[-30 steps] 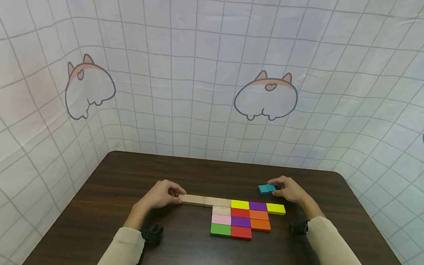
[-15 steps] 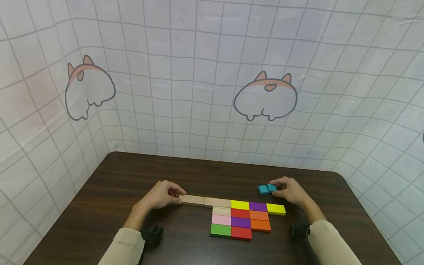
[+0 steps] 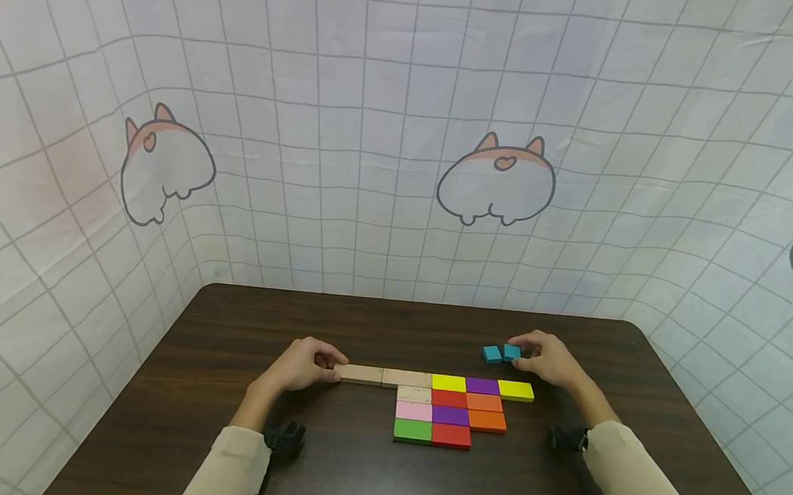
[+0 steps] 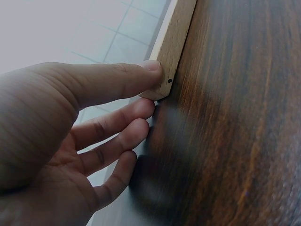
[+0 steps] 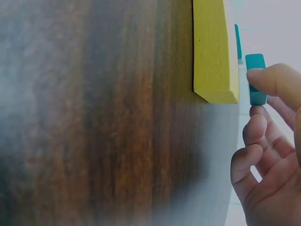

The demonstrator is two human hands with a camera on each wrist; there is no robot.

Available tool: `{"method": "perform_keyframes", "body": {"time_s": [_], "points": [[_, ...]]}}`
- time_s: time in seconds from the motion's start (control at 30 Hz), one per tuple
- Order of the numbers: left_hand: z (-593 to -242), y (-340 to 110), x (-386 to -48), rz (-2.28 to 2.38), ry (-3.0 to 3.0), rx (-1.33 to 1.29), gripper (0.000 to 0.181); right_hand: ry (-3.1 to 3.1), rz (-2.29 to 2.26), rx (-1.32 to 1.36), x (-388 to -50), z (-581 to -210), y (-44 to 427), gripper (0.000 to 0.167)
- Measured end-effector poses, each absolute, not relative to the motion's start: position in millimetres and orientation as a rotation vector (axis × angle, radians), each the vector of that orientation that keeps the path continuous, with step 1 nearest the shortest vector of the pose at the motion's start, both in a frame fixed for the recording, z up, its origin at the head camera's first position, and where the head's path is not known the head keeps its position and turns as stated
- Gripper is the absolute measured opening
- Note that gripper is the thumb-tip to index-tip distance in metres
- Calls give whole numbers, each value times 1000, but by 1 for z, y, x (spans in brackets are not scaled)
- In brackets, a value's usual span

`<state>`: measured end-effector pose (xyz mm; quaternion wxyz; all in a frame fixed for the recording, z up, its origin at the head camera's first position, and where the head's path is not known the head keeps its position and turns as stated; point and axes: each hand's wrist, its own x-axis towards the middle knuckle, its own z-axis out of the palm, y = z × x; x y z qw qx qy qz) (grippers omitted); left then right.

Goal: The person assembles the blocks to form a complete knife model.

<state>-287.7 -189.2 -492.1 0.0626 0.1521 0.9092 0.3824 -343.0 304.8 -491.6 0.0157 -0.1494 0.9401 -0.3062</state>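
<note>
My left hand [image 3: 304, 364] pinches the left end of a plain wooden block [image 3: 359, 374], thumb on its near side in the left wrist view. That block lies end to end with a second plain wooden block [image 3: 407, 378]. Beyond the coloured blocks, my right hand [image 3: 546, 361] pinches a small blue block [image 3: 512, 352] between thumb and fingers. Another blue block [image 3: 492, 354] lies just left of it, with a narrow gap between them. In the right wrist view, a yellow block [image 5: 214, 52] sits nearer the camera than the pinched blue block [image 5: 256, 89].
Yellow [image 3: 449, 383] and purple blocks continue the wooden row rightward. Below them, red [image 3: 451, 436], orange [image 3: 486, 421], pink [image 3: 414, 411] and green [image 3: 412, 430] blocks lie flat, packed together. The dark wooden table [image 3: 355, 480] ends at a patterned white curtain [image 3: 345, 199].
The right hand has shifted slightly right with its blue block, which has parted from the other blue block. The left hand and the coloured blocks have stayed put.
</note>
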Motion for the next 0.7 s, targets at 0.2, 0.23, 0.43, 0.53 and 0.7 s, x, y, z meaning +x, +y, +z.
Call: {"method": "perform_keyframes", "body": {"time_s": [0.2,0.23,0.43,0.53,0.7], "points": [[-493,-189,-289,1156,2749,461,19,2908,-1017,-467,-337,-492,308,39],[-493,-189,-289,1156,2748,459,19,2903,-1035,-465,-336,-493,309,39],[-491,-188,-288,1145,2750,446,19,2881,-1089,-451,-331,-494,313,34],[-492,-188,-288,1141,2751,433,19,2882,-1093,-460,-329,-493,314,33],[-491,-188,-288,1137,2755,437,19,2900,-1098,-479,-323,-490,316,32]]}}
